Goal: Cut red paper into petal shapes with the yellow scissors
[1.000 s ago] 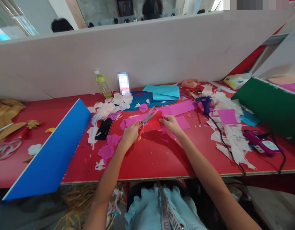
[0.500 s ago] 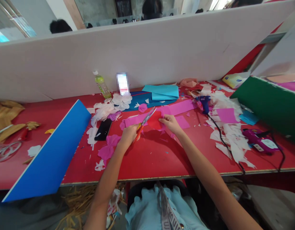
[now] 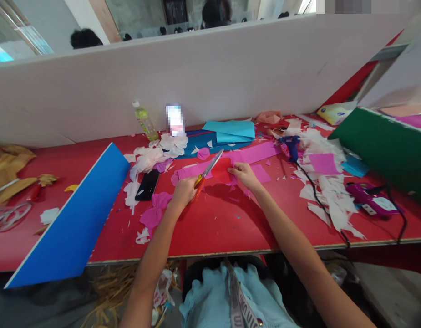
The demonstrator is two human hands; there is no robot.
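My left hand is closed around the handles of a pair of scissors, whose blades point up and to the right. The blades look closed together beside a piece of red paper. A pinch of my right hand holds the right edge of this red paper above the table. Behind it lies a long pink paper strip, with a smaller pink piece to the right. Pink petal shapes and a dark phone lie left of my left hand.
Blue and green boards flank the red table. A blue glue gun, white paper scraps and a purple device lie right. A bottle and lit phone stand near the white partition.
The scissor blades were slightly apart over the red paper and now look closed together. Both hands stay in nearly the same place.
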